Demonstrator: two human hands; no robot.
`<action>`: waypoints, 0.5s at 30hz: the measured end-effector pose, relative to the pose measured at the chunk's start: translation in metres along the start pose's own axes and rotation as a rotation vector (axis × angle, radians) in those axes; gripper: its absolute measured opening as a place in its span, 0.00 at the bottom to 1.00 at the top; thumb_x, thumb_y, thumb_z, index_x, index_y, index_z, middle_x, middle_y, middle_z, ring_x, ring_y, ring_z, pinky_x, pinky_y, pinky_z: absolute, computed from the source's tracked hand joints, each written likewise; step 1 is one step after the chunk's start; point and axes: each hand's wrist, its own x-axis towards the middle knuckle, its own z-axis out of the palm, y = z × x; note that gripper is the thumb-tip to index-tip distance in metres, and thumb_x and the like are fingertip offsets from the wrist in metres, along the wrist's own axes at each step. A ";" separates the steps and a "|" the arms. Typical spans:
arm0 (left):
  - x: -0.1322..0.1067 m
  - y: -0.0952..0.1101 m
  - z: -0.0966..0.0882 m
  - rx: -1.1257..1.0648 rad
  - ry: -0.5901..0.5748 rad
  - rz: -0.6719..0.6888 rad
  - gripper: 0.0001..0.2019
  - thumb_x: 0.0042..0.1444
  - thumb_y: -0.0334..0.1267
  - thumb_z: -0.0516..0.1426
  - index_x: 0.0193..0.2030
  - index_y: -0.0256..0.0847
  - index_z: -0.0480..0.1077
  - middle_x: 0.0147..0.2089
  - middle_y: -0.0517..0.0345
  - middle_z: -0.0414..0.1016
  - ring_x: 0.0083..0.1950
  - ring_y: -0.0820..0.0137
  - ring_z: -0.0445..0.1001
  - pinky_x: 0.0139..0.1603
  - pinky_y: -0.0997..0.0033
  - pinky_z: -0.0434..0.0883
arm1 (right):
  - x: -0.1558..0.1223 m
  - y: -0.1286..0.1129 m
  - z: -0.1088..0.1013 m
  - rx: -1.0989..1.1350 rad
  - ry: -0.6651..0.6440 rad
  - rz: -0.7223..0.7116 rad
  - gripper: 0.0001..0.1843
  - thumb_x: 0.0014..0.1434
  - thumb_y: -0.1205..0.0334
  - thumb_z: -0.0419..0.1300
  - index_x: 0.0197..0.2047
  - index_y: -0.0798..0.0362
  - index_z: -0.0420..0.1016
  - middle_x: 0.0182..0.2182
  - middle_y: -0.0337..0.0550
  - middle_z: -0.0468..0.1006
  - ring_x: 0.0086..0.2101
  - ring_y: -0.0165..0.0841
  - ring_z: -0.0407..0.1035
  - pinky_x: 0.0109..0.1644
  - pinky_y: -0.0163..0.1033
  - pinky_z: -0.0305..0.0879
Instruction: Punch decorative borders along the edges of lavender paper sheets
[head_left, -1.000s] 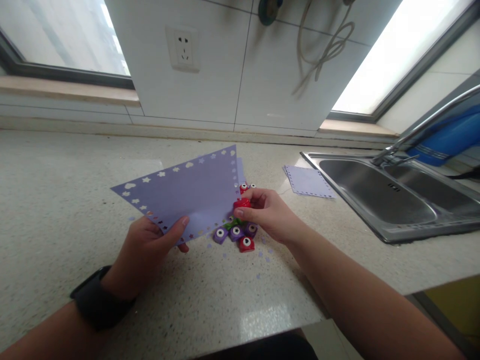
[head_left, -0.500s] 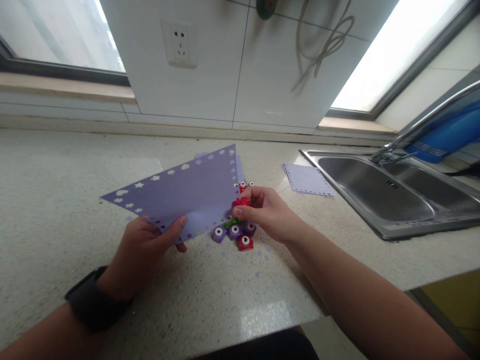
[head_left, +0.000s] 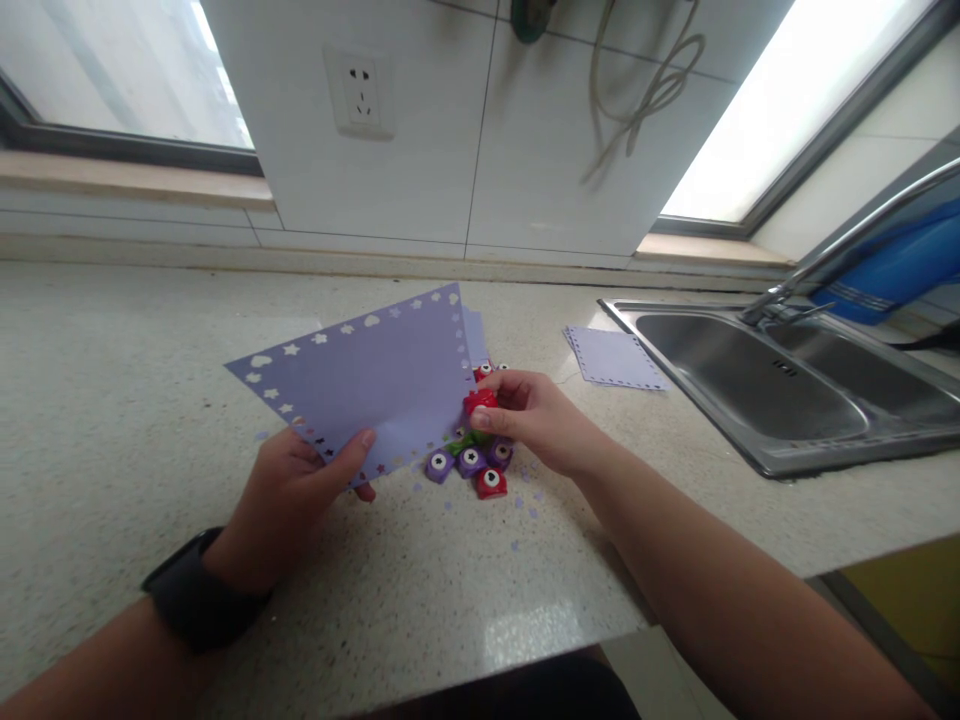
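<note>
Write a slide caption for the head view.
Left hand holds a shape-punched purple sheet; right hand holds a red punch at its edge.

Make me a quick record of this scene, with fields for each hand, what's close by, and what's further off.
Left hand: holding a purple paper sheet with shaped holes along its edges
Right hand: gripping a red plastic punch at the sheet's right edge; whether paper sits inside is unclear
Close by: small purple plastic punches with white round tops; tiny purple paper cut-outs
Further right: loose purple edge-punched sheets beside a rectangular stainless-steel sink
</note>
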 end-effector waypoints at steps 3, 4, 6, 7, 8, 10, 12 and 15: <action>0.000 0.000 0.001 -0.039 -0.002 -0.017 0.15 0.57 0.48 0.63 0.22 0.47 0.75 0.19 0.60 0.77 0.22 0.65 0.77 0.29 0.67 0.76 | 0.001 0.003 -0.004 -0.007 -0.004 -0.029 0.15 0.54 0.53 0.78 0.38 0.52 0.83 0.33 0.40 0.82 0.31 0.29 0.72 0.36 0.37 0.68; 0.000 0.000 0.001 -0.053 -0.002 -0.025 0.14 0.57 0.48 0.64 0.23 0.46 0.75 0.19 0.60 0.77 0.22 0.64 0.77 0.29 0.67 0.76 | 0.001 0.003 -0.005 -0.010 0.003 -0.032 0.15 0.54 0.52 0.77 0.39 0.52 0.83 0.33 0.40 0.82 0.31 0.29 0.72 0.36 0.37 0.67; 0.000 0.001 0.002 -0.079 -0.004 -0.038 0.14 0.57 0.49 0.64 0.24 0.46 0.75 0.20 0.60 0.77 0.22 0.64 0.77 0.29 0.67 0.77 | 0.001 0.003 -0.006 -0.013 0.015 -0.035 0.15 0.55 0.51 0.77 0.39 0.52 0.84 0.33 0.40 0.82 0.31 0.29 0.71 0.36 0.38 0.67; 0.000 0.001 0.002 -0.089 -0.005 -0.041 0.14 0.56 0.49 0.64 0.25 0.46 0.75 0.20 0.60 0.77 0.22 0.64 0.77 0.29 0.67 0.77 | 0.001 0.002 -0.006 -0.013 0.020 -0.036 0.16 0.55 0.51 0.77 0.39 0.52 0.84 0.33 0.40 0.82 0.31 0.29 0.71 0.37 0.38 0.67; 0.000 0.002 0.002 -0.097 -0.007 -0.044 0.14 0.56 0.50 0.65 0.25 0.45 0.75 0.20 0.60 0.77 0.22 0.64 0.77 0.28 0.67 0.77 | 0.001 0.002 -0.006 -0.012 0.026 -0.036 0.16 0.55 0.50 0.77 0.39 0.52 0.84 0.33 0.40 0.82 0.31 0.29 0.70 0.37 0.38 0.67; 0.000 0.003 0.002 -0.111 -0.007 -0.055 0.13 0.55 0.50 0.65 0.27 0.45 0.75 0.20 0.60 0.77 0.22 0.63 0.77 0.28 0.66 0.77 | 0.002 0.002 -0.006 -0.008 0.033 -0.034 0.17 0.54 0.49 0.77 0.38 0.53 0.84 0.32 0.40 0.81 0.31 0.29 0.70 0.37 0.38 0.67; 0.000 0.004 0.002 -0.114 -0.006 -0.065 0.13 0.54 0.50 0.65 0.27 0.45 0.75 0.20 0.61 0.77 0.22 0.63 0.77 0.27 0.66 0.77 | 0.002 0.002 -0.005 -0.006 0.031 -0.032 0.17 0.54 0.49 0.77 0.38 0.53 0.84 0.31 0.40 0.81 0.30 0.29 0.69 0.36 0.37 0.66; 0.000 0.004 0.002 -0.106 -0.009 -0.068 0.12 0.54 0.49 0.65 0.27 0.45 0.75 0.20 0.61 0.77 0.22 0.63 0.77 0.27 0.66 0.77 | 0.003 0.003 -0.003 0.003 0.023 -0.028 0.17 0.53 0.49 0.78 0.37 0.53 0.84 0.31 0.39 0.81 0.29 0.28 0.69 0.34 0.37 0.66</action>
